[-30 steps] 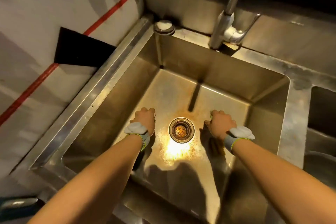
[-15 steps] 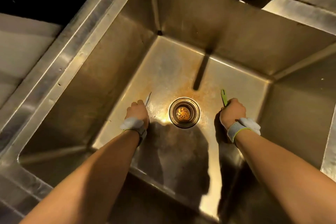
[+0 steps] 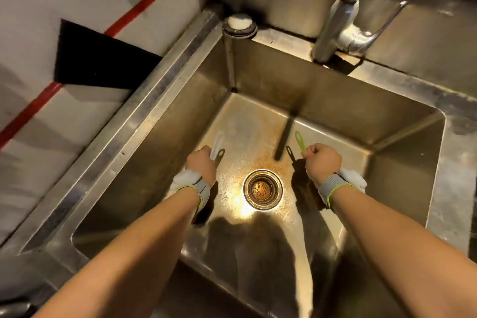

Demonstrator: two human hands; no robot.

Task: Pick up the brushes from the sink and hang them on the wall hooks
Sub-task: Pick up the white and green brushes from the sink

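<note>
Both brushes are now lifted higher above the sink (image 3: 335, 100) bottom than half a second ago.
The left hand (image 3: 202, 162) grips the white brush (image 3: 216, 143) and the right hand (image 3: 322, 162) grips the green brush (image 3: 300, 141); both handles point far, drain (image 3: 262, 190) between.

Head view, steeply down into sink (image 3: 144, 134)

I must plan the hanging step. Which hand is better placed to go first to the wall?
Probably the left hand. It grips the white brush and is nearer the wall beside the sink. The right hand holds the green brush farther away. No hooks are in view.
</note>
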